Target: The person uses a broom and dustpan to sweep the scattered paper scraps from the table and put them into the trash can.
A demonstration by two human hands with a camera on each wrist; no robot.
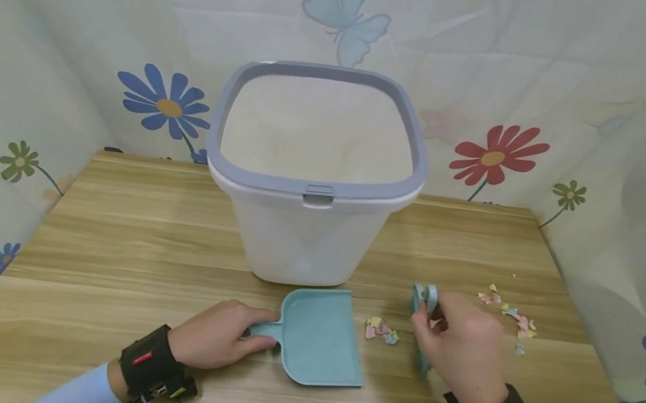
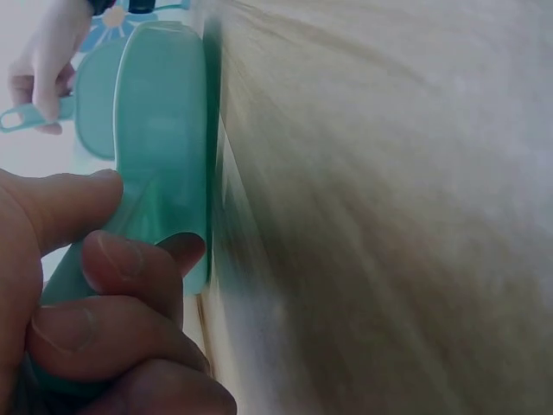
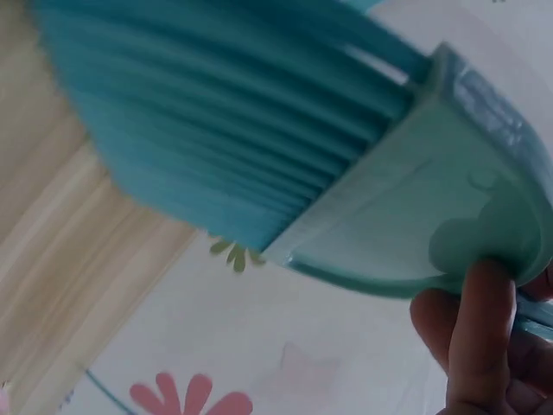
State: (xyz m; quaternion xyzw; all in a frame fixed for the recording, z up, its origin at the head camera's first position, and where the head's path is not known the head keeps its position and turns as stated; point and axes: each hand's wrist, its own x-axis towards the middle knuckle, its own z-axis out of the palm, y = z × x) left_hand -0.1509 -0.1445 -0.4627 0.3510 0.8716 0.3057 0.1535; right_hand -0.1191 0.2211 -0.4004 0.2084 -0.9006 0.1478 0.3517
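A small teal dustpan lies flat on the wooden table, and my left hand grips its handle. The left wrist view shows my fingers curled round the dustpan handle. My right hand holds a teal hand brush upright by its handle, bristles down. In the right wrist view the brush bristles are blurred and a fingertip presses on the brush back. A small heap of coloured paper scraps lies between dustpan and brush. More scraps lie to the right of my right hand.
A white bin with a grey rim stands open just behind the dustpan, at the table's middle. Flowered cloth walls close in the table at the back and both sides.
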